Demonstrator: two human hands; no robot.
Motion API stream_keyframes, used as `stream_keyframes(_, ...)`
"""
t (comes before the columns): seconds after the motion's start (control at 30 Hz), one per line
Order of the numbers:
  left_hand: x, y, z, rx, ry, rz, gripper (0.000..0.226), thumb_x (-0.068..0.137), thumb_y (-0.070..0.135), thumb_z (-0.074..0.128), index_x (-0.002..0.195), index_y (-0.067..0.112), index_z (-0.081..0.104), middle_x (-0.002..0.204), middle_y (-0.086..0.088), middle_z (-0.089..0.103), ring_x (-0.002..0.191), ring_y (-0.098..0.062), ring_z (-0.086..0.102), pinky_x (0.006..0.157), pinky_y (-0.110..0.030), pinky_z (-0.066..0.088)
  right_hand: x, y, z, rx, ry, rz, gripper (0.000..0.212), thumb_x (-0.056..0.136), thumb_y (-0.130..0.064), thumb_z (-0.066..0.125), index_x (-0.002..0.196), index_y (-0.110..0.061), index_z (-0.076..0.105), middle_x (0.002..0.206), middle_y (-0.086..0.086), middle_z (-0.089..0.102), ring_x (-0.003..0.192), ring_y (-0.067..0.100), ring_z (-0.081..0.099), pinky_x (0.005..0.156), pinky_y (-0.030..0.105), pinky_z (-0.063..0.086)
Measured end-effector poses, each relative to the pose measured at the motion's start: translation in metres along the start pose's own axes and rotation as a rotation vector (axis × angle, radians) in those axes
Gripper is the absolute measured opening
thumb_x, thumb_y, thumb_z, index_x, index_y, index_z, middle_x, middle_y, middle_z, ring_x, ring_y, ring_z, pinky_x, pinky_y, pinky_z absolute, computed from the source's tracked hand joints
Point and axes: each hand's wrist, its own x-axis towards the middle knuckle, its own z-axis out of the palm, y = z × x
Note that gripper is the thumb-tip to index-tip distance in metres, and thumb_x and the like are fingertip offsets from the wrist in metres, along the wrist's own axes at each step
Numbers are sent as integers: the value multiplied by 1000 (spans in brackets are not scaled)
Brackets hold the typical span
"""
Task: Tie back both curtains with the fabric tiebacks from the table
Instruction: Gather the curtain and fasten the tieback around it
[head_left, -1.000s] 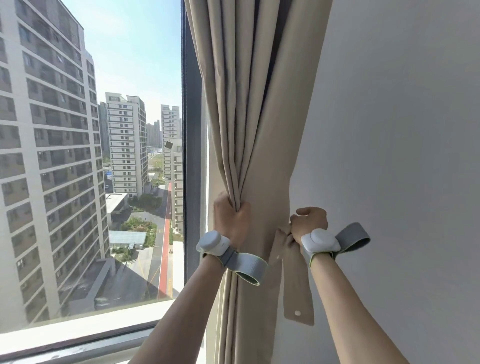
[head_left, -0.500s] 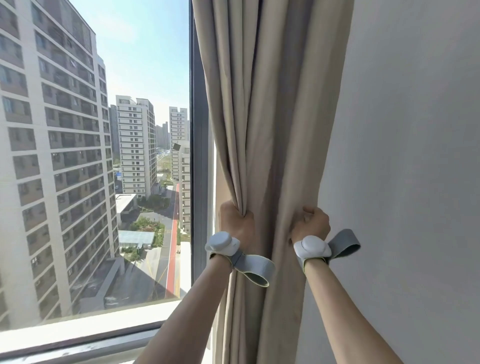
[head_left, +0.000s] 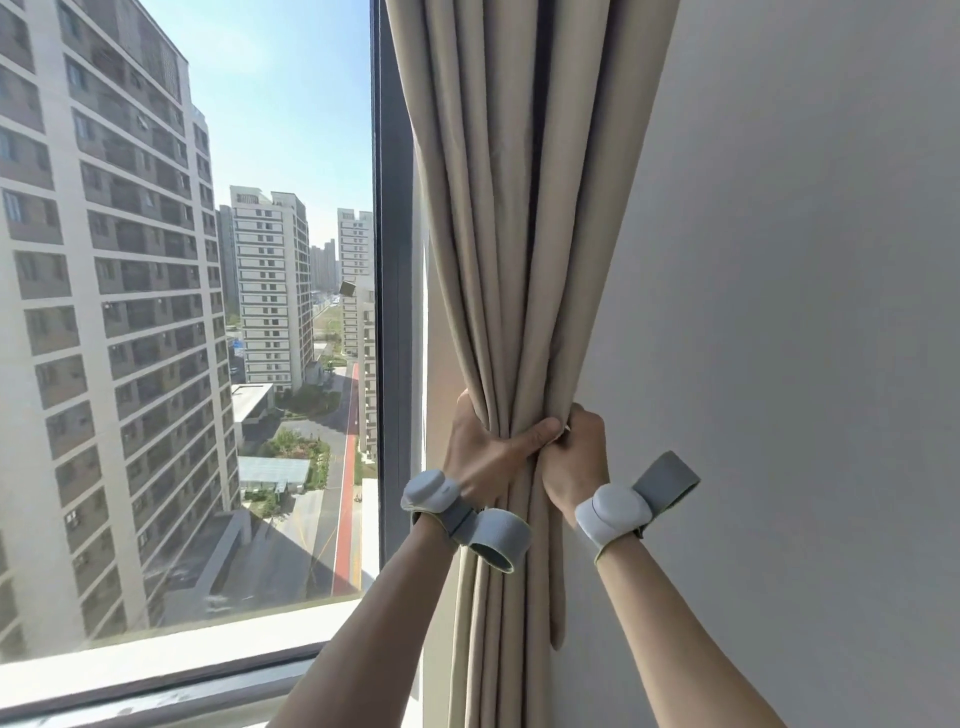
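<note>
Beige cloth is bunched tight between both hands; the left hand clamps the curtain from the window side, and the right hand closes on it from the wall side, apparently to narrow it for binding. A strip, likely the tieback, hangs below the right hand; beyond, the window shows tower blocks.

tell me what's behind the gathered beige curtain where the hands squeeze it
A plain grey wall shows on its right and a dark window frame on its left. The beige curtain covers whatever is directly behind the bunch.
</note>
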Motion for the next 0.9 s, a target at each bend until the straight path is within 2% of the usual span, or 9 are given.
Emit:
stream_keyframes(0.07, 3, 0, -1, 3, -58, 19, 73, 63, 49, 90, 119, 13, 61, 110, -6, 70, 100, -12, 69, 79, -26, 59, -3, -1, 0, 24, -64, -21, 20, 88, -1, 43, 87, 10, 61, 86, 28, 68, 84, 46, 66, 70, 56, 58)
stream_keyframes(0.13, 3, 2, -1, 26, -77, 25, 69, 65, 49, 89, 117, 11, 63, 108, -7, 70, 100, -15, 70, 80, -29, 58, -5, -1, 1, 49, -107, -41, 22, 88, -4, 47, 88, 8, 65, 88, 26, 71, 79, 31, 67, 73, 55, 58)
stream_keyframes(0.3, 0, 2, 7, -28, 45, 28, 13, 76, 16, 84, 76, 24, 73, 70, 14, 75, 67, 3, 71, 54, -9, 50, -4, 1, -1, 168, -119, -38, 23, 80, 23, 37, 79, 17, 60, 73, 13, 60, 71, 18, 50, 61, 34, 43)
stream_keyframes(0.4, 3, -1, 10, 38, 155, 11, 25, 79, 3, 68, 62, 21, 68, 54, 18, 67, 51, 6, 62, 45, -10, 43, 0, 7, -2, 224, -123, 17, 44, 83, 27, 40, 103, 4, 72, 87, 12, 70, 74, 16, 67, 64, 28, 51)
stream_keyframes(0.53, 8, -6, 17, 100, 347, -100, 19, 72, 3, 59, 56, -1, 51, 37, 12, 40, 35, -8, 34, 32, -16, 25, 8, 16, -8, 175, 54, 65, 46, 82, 19, 47, 97, -13, 76, 94, 6, 75, 89, 19, 72, 66, 17, 55)
stream_keyframes(0.57, 8, -7, 17, 116, 340, -77, 18, 72, 2, 57, 59, -7, 49, 38, 12, 35, 37, -9, 29, 32, -17, 22, 9, 19, -11, 156, 119, 72, 45, 82, 15, 49, 91, -20, 75, 94, 3, 76, 88, 17, 71, 66, 17, 55)
stream_keyframes(0.63, 8, -7, 16, 114, 310, -55, 22, 73, 2, 55, 59, -10, 44, 38, 14, 32, 37, -8, 25, 33, -18, 19, 12, 23, -18, 157, 233, 111, 39, 84, 6, 53, 85, -29, 71, 93, 0, 75, 85, 20, 71, 72, 32, 61)
stream_keyframes(0.73, 5, -3, 12, 70, 271, -45, 33, 78, 1, 56, 53, 8, 36, 38, 13, 28, 38, -7, 20, 35, -20, 17, 17, 27, -27, 170, 315, 154, 29, 89, -2, 50, 103, -17, 71, 102, 7, 74, 94, 37, 70, 83, 52, 59)
stream_keyframes(0.9, 0, 9, 10, -1, 202, -92, 22, 83, 3, 53, 63, 9, 46, 54, -4, 31, 44, -11, 21, 38, -20, 18, 21, 28, -28, 153, 298, 136, 26, 93, -7, 53, 111, -12, 70, 107, 2, 71, 101, 38, 68, 91, 55, 55)
